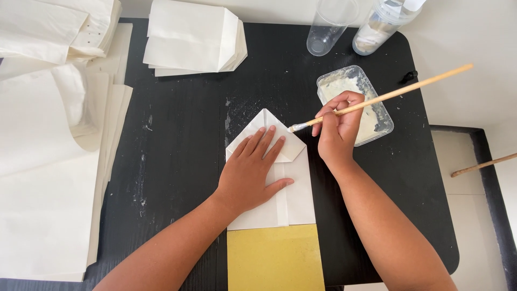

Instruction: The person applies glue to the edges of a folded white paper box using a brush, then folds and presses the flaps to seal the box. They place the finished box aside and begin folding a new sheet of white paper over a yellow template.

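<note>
**K:** Head view check. Hands?

**R:** Left hand (253, 172) flat, palm down, fingers spread toward 12 o'clock, pressing the folded white paper bag (293, 188) at centre of the black counter (177, 161). Not gripping, just pinning it. Right hand (338, 129) pinched around a wooden brush (385, 97), handle running out toward 2 o'clock, bristle tip touching the bag's pointed flap at its 3 o'clock edge.

**K:** Surroundings?

**R:** Clear glue tub (371, 108) just behind the right hand, at 2 o'clock. Yellow board (274, 258) under the bag's 6 o'clock end. Stack of finished bags (191, 37) at 11 o'clock, loose paper sheets (43, 178) at 9 o'clock. Two clear plastic cups (328, 27) at 1 o'clock. Dried glue smears on the counter.
</note>
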